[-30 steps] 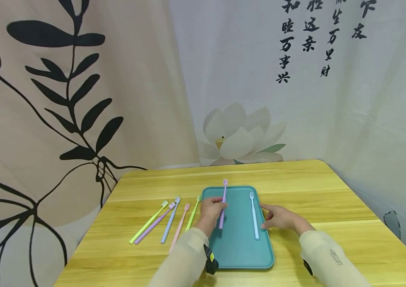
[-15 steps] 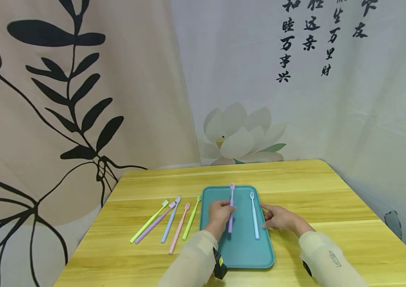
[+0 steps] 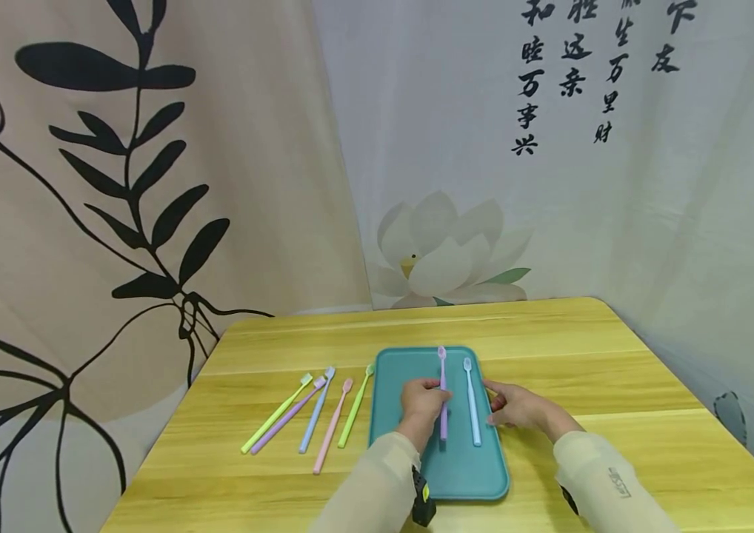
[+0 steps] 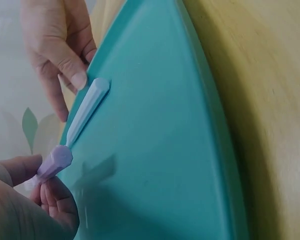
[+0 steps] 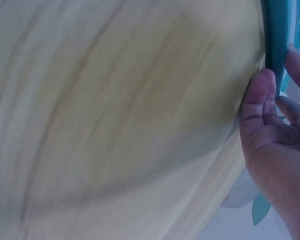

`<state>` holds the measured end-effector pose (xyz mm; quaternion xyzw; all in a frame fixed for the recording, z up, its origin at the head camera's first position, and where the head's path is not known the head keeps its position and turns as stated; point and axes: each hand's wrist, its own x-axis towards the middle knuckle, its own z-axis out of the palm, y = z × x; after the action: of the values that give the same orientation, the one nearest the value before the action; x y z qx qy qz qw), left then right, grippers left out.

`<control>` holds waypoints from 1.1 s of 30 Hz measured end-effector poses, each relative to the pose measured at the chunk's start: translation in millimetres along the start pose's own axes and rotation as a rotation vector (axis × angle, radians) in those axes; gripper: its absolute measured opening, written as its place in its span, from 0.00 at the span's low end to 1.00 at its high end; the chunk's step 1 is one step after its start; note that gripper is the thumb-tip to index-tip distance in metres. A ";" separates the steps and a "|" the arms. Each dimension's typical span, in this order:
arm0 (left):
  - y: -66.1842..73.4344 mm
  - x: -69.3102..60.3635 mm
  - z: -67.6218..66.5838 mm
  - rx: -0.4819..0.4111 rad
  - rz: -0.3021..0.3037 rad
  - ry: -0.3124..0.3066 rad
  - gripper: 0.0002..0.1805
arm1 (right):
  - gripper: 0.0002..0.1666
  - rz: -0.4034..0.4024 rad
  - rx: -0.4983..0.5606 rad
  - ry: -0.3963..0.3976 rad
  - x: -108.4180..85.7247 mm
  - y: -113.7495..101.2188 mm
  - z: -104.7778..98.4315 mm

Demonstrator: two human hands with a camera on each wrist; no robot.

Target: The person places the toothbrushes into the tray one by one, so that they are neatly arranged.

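Left hand [image 3: 424, 406]: pinching the held purple toothbrush [image 3: 444, 422] by its handle, between thumb and fingers. Toothbrush position: above the tray [image 3: 464, 474], raised off its floor, head toward the far edge, handle end toward the near side; cast shadow visible on the tray floor in the left wrist view.

Right hand [image 3: 522, 406]: touching the tray at its right long edge. Thumb and forefinger spread apart, other fingers bent; impossible to tell whether pinching the rim or merely resting against it.

Light-blue toothbrush [image 3: 473, 411]: lying on the tray, near the right edge, beside the right thumb and apart from the held purple toothbrush.

On the wood-grain table [image 3: 617, 370], left of the tray: five toothbrushes in a slanted row, heads toward the far side. Order, left to right: yellow-green toothbrush [image 3: 275, 414], second purple toothbrush [image 3: 287, 416], blue toothbrush [image 3: 316, 411], pink toothbrush [image 3: 333, 427], green toothbrush [image 3: 355, 409]. First two closely side by side; last one nearest to the tray, contact at its head unclear.

On both arms: cream sleeves [image 3: 367, 488]. Behind the table: fabric backdrop [image 3: 264, 163], printed with dark leaves, a pale lotus and black characters.
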<state>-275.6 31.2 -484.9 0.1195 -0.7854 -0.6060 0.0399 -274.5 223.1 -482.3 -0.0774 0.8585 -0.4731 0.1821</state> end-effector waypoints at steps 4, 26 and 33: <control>0.9 -2.3 4.4 0.012 0.009 0.013 0.11 | 0.49 0.005 0.000 0.000 0.2 0.8 -0.4; 1.3 -4.8 18.3 0.212 0.080 0.033 0.09 | 0.49 -0.004 -0.023 0.001 1.1 2.8 -1.0; 2.7 -8.3 18.0 0.306 0.176 0.041 0.07 | 0.49 -0.005 -0.022 0.002 0.4 2.5 -0.6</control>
<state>-271.6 50.7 -486.3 0.0674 -0.8750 -0.4708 0.0900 -275.0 224.9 -484.2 -0.0811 0.8636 -0.4642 0.1794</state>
